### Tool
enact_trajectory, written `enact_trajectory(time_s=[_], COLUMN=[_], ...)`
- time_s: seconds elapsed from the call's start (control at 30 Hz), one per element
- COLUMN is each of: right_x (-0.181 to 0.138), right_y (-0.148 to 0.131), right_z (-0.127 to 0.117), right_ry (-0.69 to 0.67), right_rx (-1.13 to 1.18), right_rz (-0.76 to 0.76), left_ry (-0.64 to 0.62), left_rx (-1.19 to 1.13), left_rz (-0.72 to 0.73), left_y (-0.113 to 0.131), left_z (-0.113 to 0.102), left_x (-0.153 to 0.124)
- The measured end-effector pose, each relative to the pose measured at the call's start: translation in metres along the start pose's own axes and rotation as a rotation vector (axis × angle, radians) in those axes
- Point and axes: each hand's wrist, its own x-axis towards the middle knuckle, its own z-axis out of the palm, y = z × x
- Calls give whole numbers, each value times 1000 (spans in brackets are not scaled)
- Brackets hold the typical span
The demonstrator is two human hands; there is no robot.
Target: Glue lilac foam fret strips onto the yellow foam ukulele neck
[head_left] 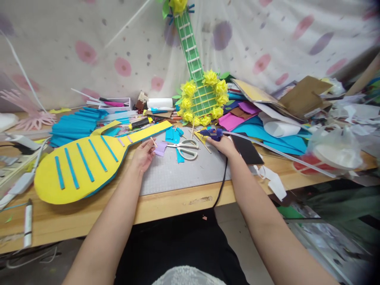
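Note:
My left hand (144,155) pinches a short wooden stick (153,142) above the grey cutting mat (190,176). A piece of purple paper (160,149) is just beside those fingertips; whether they touch it I cannot tell. My right hand (224,145) is closed around a dark blue glue gun (212,134), with a long translucent glue stick (279,152) running out behind it. Between my hands, scissors (187,149) rest on the mat near blue paper scraps (174,135). Left of my left hand lies a yellow cardboard guitar (80,168) with blue strips across its body.
A green guitar neck (190,45) with yellow paper flowers (187,88) leans against the curtain. Coloured paper sheets (276,136) and a brown cardboard piece (305,97) pile up at the right. Blue crepe paper (75,126) and a marker (28,223) are at the left.

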Motion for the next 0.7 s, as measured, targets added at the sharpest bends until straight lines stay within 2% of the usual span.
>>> enact_trajectory(time_s=[0.17,0.23,0.27,0.33,0.4,0.47,0.57,0.7], right_x=[-23,-35,-41,-49,-51,-48,-41,-35], right_y=[-9,-23,-32,-55,-79,-103,-132,-154], right_z=[-23,-29,-29,-22,-4,21,59,90], right_ry=[59,-53,-163,-309,-348,-336,-366,-460], right_rx=[-414,-469,-452,-321,-9,346,673,843], right_rz=[0,26,3,-161,-409,-566,-666,-697], left_ry=[-17,-41,-50,-68,-81,-91,-95,-88], left_rx=[-44,-60,-63,-70,-90,-136,-252,-408], left_rz=[14,5,-2,-19,-40,-78,-167,-272], left_y=[-1,-1,-1,-1,-1,-1,0,3], left_z=[1,2,3,4,4,4,3,0], left_x=[0,-1,-2,-2,-3,-3,-2,-2])
